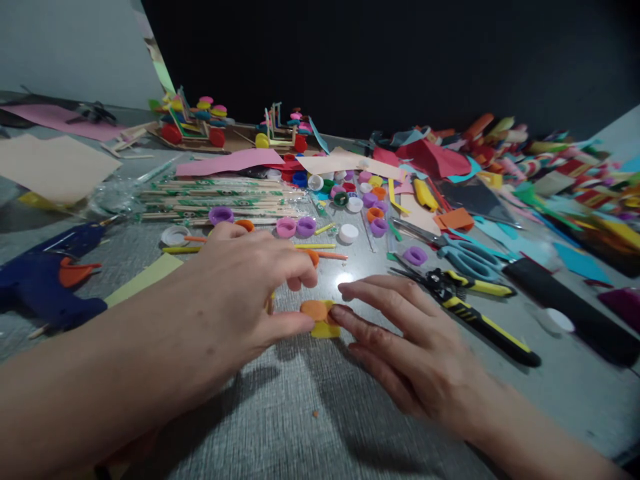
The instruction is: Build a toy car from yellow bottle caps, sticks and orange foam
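A small orange disc lies against a yellow piece on the grey table. My left hand arches over the table from the left; its thumb tip reaches the near left edge of the disc, with a wide gap between thumb and curled fingers. A bit of something yellowish shows beneath that palm, mostly hidden. From the right, my right hand rests with its fingers spread, one fingertip on the right side of the orange and yellow pieces. Beyond the hands lie orange and yellow sticks.
A blue glue gun lies left. At right are yellow-black pliers, blue-handled scissors and a black strip. Bottle caps, wrapped chopsticks and coloured paper spread behind. Small stick-built models stand at the back.
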`<state>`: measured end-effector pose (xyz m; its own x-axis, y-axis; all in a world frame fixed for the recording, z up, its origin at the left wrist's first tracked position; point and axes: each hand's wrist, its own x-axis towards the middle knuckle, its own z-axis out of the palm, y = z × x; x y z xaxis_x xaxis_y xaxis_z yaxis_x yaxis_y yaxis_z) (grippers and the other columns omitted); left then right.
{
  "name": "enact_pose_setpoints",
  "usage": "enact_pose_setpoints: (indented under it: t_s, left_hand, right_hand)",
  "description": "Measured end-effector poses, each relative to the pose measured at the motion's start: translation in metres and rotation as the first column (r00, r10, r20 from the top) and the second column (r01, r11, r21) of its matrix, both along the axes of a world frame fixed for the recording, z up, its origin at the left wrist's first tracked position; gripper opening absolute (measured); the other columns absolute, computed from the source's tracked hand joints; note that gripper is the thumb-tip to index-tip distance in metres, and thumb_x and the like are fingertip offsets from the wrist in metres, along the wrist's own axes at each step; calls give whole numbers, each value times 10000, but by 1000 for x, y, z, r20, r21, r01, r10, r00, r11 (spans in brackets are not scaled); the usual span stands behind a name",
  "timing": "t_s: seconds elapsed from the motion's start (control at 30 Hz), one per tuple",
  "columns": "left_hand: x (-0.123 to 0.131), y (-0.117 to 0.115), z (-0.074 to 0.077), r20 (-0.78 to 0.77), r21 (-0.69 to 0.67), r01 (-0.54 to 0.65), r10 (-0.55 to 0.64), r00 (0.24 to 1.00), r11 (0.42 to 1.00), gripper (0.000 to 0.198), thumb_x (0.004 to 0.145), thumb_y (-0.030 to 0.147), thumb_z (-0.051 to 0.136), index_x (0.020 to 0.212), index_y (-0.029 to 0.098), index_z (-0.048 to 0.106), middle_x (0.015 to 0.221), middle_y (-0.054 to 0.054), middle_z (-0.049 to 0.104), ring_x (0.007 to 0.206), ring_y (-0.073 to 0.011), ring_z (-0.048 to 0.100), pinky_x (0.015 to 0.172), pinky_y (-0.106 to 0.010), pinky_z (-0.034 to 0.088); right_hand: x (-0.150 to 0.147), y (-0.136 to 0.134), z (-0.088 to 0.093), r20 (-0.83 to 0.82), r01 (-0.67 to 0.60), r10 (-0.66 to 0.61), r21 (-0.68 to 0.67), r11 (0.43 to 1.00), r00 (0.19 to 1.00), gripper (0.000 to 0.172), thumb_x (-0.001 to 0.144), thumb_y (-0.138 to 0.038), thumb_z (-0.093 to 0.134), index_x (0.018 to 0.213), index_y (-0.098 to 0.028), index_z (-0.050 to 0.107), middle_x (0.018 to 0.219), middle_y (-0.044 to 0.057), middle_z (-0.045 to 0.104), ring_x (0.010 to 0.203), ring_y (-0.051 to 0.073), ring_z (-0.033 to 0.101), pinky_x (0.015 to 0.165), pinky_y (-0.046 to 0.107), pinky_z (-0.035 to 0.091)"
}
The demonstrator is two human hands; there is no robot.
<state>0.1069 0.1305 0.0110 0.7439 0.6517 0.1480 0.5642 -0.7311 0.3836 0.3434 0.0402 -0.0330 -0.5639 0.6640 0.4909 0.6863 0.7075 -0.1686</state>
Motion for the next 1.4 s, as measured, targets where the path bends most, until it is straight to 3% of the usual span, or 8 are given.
enact_pose_setpoints:
  t_s: [0.13, 0.43, 0.73, 0.9, 1.03, 1.2, 1.3, 1.4]
  left_hand:
    - [-1, 1, 3, -53, -2, 23, -23, 998, 1000, 229, 876, 446, 724, 1048, 296, 711, 1070, 14, 730, 1037, -258, 615, 955, -440, 284]
    - [0, -3, 9, -57, 71, 22, -18, 998, 997, 255, 892, 492, 684, 1050, 293, 707, 1082, -7, 747, 1030, -277, 638, 910, -441, 322]
    - [-5, -5, 4, -29, 115, -23, 26, 999, 993, 392, 883, 564, 677, 1150, 278, 701, 1239, -36, 707, 1174, -312, 585, 1037, -473, 298]
    - [-6, -3, 5, -15, 101, -42, 43, 999, 994, 411, 851, 573, 708, 1144, 285, 701, 1245, -37, 713, 1209, -343, 551, 1010, -481, 308]
    - [-7, -3, 11, -46, 102, -3, 8, 999, 995, 385, 826, 542, 750, 1118, 296, 697, 1216, -18, 720, 1203, -335, 554, 1013, -487, 302]
    - [-12, -1, 24, -74, 139, -1, 11, 997, 990, 466, 853, 629, 677, 1211, 332, 658, 1283, 6, 695, 1207, -310, 561, 1016, -453, 330]
    - [-14, -2, 32, -126, 130, -21, 37, 991, 991, 565, 838, 687, 647, 1267, 320, 631, 1335, -19, 663, 1245, -318, 537, 1027, -445, 341]
    - [-13, -5, 38, -236, 121, -6, 35, 971, 993, 559, 840, 604, 703, 1278, 265, 633, 1325, -66, 660, 1249, -335, 538, 1043, -480, 342]
  right_hand:
    - [1, -1, 0, -29, 3, -3, -3, 1000, 1000, 337, 939, -92, 621, 1272, -50, 648, 1326, 186, 604, 1236, 286, 520, 1037, 480, 480]
    - [1, -4, -2, 12, -7, 7, -13, 1000, 1000, 311, 970, -103, 591, 1270, -40, 645, 1382, 177, 600, 1296, 288, 491, 1077, 473, 467]
    - [1, -2, -1, -22, 3, -4, -15, 1000, 1000, 378, 971, -131, 595, 1337, -41, 570, 1369, 184, 604, 1260, 293, 523, 1069, 494, 479]
    - [2, -1, -2, -22, 19, -20, -12, 1000, 1000, 352, 974, -146, 602, 1318, -72, 594, 1380, 179, 586, 1257, 291, 523, 1061, 498, 479]
    - [1, 1, -3, 4, -8, 8, -19, 1000, 1000, 331, 978, -161, 605, 1294, -64, 623, 1408, 181, 573, 1283, 307, 500, 1076, 501, 461]
    - [5, 2, 0, -187, 13, -24, -59, 998, 982, 365, 997, -186, 585, 1351, -101, 559, 1349, 164, 607, 1229, 270, 548, 1026, 479, 485]
    - [9, 4, -2, -220, 64, -95, -146, 987, 971, 456, 985, -295, 641, 1401, -164, 506, 1323, 136, 617, 1193, 271, 567, 998, 485, 502]
    - [11, 8, -7, -196, 69, -116, -230, 971, 974, 601, 922, -371, 733, 1414, -158, 463, 1360, 150, 593, 1223, 294, 544, 1017, 516, 490]
